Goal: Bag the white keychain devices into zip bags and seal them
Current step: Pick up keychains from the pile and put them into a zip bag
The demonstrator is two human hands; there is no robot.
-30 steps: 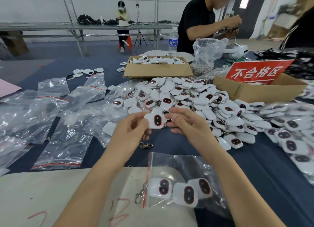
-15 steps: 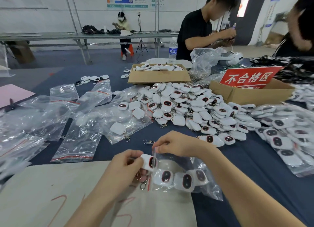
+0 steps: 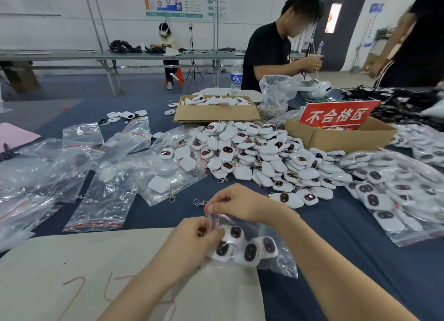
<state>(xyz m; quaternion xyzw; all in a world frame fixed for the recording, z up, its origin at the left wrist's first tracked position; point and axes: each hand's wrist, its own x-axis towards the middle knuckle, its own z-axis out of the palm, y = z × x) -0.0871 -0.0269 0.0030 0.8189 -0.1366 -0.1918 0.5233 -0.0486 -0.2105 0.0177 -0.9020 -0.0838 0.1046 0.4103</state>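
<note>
A clear zip bag [image 3: 276, 256] lies in front of me, half on a beige sheet. It holds several white keychain devices with dark oval faces. My right hand [image 3: 240, 204] pinches the bag's upper mouth edge. My left hand [image 3: 192, 242] is at the mouth and holds a white keychain device [image 3: 231, 233] that is now inside the opening. A large pile of loose white keychain devices [image 3: 254, 152] lies on the blue cloth behind my hands.
Empty zip bags [image 3: 103, 198] are spread at the left. Filled bags [image 3: 396, 191] lie at the right. Two cardboard boxes [image 3: 216, 114] stand behind the pile, one with a red sign [image 3: 336, 115]. A person in black [image 3: 271, 54] works at the far side.
My hands came down from the pile to the bag. My left hand has pushed the device from outside the mouth into the bag while my right hand holds the mouth up.
</note>
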